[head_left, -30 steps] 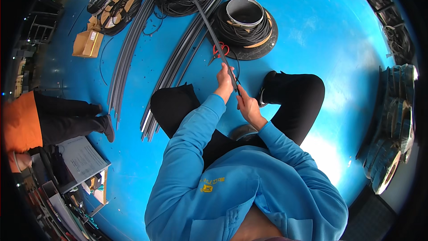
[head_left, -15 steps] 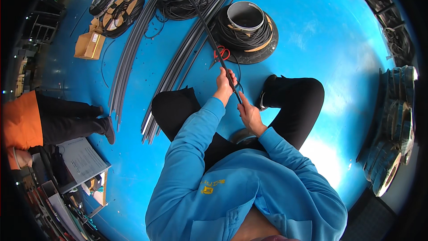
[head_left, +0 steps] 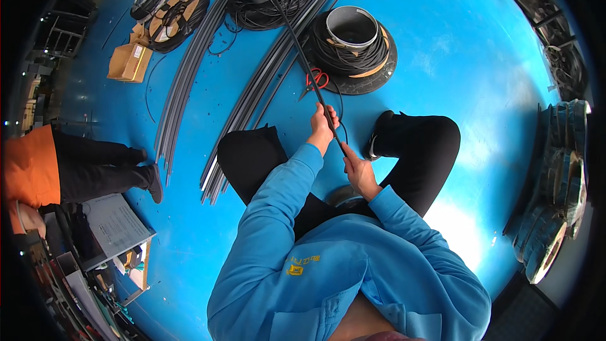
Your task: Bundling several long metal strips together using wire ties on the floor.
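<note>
A long, thin black tube slants from the far edge down to my hands. My left hand has its fingers wrapped around it near its close end. Just below and to the right, my right hand pinches at that end, its index finger stretched along it. A thin black cable curves down from a reel toward my fingers; how it meets the tube is too small to make out. Red-handled scissors lie on the floor beside the tube, just beyond my left hand.
Bundles of grey strips lie on the blue floor to the left. Beyond them are cable coils and an open cardboard box. A person in orange stands at far left. Wrapped reels are stacked at right.
My right hand has drawn slightly down toward me, away from my left hand. Both hands keep their grip, and the whole view has shifted a little.
</note>
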`<action>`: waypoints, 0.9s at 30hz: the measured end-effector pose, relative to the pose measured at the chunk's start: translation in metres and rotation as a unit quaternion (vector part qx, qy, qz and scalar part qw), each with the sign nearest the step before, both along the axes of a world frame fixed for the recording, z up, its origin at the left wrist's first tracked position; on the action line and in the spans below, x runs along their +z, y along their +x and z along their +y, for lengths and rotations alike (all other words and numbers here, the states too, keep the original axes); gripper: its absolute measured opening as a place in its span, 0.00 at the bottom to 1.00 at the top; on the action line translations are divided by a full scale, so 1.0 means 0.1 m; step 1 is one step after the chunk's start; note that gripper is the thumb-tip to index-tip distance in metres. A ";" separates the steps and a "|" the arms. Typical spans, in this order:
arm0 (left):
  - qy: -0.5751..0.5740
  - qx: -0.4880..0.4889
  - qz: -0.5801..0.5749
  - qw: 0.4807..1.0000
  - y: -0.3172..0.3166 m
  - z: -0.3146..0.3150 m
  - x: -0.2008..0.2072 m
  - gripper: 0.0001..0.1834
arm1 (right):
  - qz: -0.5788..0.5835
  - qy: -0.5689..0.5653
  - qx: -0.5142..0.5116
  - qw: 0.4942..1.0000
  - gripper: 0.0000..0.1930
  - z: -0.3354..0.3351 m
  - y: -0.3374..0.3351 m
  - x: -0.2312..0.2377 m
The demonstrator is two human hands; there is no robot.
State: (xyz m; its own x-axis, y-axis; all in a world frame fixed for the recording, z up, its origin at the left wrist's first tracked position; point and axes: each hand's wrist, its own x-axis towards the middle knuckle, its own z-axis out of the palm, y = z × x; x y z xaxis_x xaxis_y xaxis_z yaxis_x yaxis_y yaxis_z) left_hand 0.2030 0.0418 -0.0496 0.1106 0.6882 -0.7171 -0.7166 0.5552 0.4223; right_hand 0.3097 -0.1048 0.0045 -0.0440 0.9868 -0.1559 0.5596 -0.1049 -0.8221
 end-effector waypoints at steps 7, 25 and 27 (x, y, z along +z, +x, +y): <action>-0.012 0.000 0.011 1.000 0.02 -0.03 -0.03 0.26 | 0.006 -0.021 -0.017 1.000 0.22 0.00 0.03 -0.06; 0.046 -0.127 0.084 0.987 -0.20 0.35 0.23 0.27 | 0.098 -0.049 -0.132 0.985 0.14 0.62 -0.12 -0.75; 0.083 -0.140 0.102 0.981 -0.20 0.48 0.40 0.27 | 0.095 0.005 -0.096 0.991 0.16 0.67 -0.04 -0.86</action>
State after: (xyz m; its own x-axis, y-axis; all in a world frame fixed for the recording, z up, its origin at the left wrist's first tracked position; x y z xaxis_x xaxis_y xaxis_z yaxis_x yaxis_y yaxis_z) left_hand 0.1827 0.0896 -0.0094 0.1771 0.7603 -0.6249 -0.4375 0.6296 0.6420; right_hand 0.3062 -0.0378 -0.0814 0.1165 0.9815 -0.1522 0.3648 -0.1848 -0.9125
